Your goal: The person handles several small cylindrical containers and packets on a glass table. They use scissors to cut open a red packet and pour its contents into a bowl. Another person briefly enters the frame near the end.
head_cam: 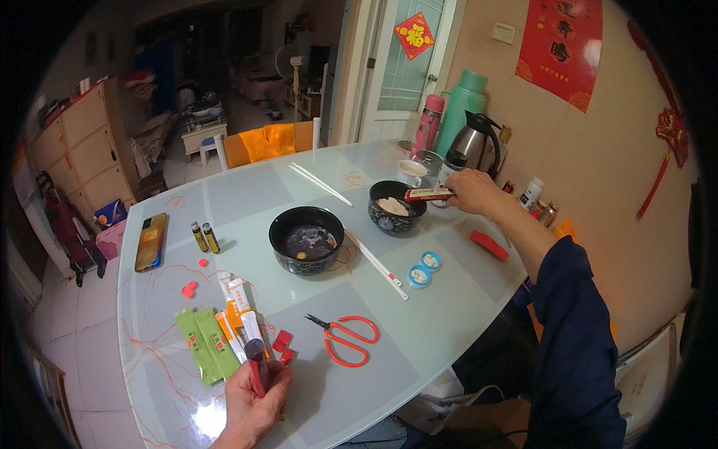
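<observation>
My right hand (pixel 474 192) grips a narrow red-and-white packet (pixel 426 194), held out level over the right side of a dark patterned bowl (pixel 397 223). In that bowl lies a pale, lumpy food (pixel 392 206). Low in the view, my left hand (pixel 255 395) is closed around a slim dark-red object (pixel 257 370) with a dark top, standing upright; what it is I cannot tell. Beside this hand are green sachets (pixel 206 342), white-and-orange stick packets (pixel 238 303) and red scraps (pixel 283 342). A second dark bowl (pixel 306 264) holds some cloudy residue and a small yellow piece.
Red-handled scissors (pixel 350 341), white chopsticks (pixel 373 258), blue caps of pills (pixel 419 276), small dark bottles (pixel 205 238), a phone (pixel 151 242) and a red object (pixel 489 245) lie on the glass table (pixel 314 404). A cup (pixel 411 174), thermos flasks (pixel 463 109) and a kettle (pixel 472 143) stand behind.
</observation>
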Demonstrator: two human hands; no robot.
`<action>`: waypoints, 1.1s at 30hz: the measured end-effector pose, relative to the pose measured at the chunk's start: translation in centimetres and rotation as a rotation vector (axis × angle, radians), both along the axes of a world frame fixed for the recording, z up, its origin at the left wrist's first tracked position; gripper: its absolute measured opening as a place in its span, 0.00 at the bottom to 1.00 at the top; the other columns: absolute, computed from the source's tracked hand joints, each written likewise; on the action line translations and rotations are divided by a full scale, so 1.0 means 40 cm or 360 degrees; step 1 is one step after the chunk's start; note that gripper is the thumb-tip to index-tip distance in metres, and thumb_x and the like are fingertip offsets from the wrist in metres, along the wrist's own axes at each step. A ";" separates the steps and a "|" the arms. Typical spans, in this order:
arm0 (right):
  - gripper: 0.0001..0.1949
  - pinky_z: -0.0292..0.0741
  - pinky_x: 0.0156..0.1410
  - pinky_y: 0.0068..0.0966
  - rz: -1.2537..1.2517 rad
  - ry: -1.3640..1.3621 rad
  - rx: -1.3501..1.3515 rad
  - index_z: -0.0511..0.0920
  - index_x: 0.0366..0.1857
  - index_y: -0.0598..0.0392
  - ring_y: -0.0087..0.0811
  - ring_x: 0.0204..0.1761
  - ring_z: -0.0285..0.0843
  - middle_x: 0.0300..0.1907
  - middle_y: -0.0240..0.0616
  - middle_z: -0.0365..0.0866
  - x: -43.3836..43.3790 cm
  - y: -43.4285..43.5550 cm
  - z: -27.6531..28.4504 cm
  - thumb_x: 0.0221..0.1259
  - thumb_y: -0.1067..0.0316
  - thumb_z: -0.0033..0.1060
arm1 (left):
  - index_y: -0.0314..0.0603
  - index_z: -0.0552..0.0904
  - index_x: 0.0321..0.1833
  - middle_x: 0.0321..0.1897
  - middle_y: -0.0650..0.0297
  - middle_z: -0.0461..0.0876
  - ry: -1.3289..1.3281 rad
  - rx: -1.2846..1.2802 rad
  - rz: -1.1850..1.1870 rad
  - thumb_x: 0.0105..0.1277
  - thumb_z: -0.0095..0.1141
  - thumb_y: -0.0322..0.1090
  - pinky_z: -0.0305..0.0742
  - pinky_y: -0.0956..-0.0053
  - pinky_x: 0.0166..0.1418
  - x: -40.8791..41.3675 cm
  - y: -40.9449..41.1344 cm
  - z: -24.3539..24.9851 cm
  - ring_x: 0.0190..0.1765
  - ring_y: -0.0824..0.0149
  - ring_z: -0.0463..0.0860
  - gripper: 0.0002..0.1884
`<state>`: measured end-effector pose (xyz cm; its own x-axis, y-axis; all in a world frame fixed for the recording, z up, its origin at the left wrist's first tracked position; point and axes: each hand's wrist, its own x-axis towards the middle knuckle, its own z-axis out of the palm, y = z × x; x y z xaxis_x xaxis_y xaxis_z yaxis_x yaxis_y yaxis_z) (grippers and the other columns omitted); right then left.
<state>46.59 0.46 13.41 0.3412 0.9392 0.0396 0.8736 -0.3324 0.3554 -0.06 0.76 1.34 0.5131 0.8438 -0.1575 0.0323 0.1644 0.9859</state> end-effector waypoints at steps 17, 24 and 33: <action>0.12 0.81 0.39 0.34 0.0023 0.0971 0.0025 0.74 0.44 0.64 0.33 0.28 0.85 0.31 0.44 0.83 -0.020 -0.038 0.007 0.74 0.65 0.46 | 0.35 0.79 0.38 0.18 0.67 0.76 -0.0012 0.0036 -0.0024 0.65 0.61 0.25 0.68 0.78 0.20 0.004 0.002 -0.005 0.17 0.75 0.74 0.04; 0.11 0.80 0.35 0.30 -0.0091 0.1249 0.0124 0.74 0.43 0.64 0.30 0.25 0.85 0.31 0.41 0.84 -0.031 -0.043 0.015 0.73 0.67 0.43 | 0.34 0.79 0.38 0.18 0.68 0.76 -0.0011 0.0024 -0.0021 0.65 0.60 0.24 0.69 0.77 0.20 0.003 0.000 0.002 0.17 0.75 0.75 0.03; 0.11 0.79 0.32 0.27 0.0031 0.1330 0.0124 0.75 0.42 0.63 0.29 0.24 0.85 0.31 0.41 0.85 -0.014 -0.040 0.013 0.73 0.66 0.43 | 0.34 0.78 0.38 0.19 0.67 0.77 0.0004 0.0061 -0.0067 0.65 0.60 0.23 0.69 0.78 0.21 0.003 0.000 0.004 0.18 0.75 0.75 0.03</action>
<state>46.03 -1.13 13.92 0.2706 0.9503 -0.1538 0.8451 -0.3110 -0.4348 0.06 0.76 1.50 0.5478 0.8269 -0.1266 0.0406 0.1249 0.9913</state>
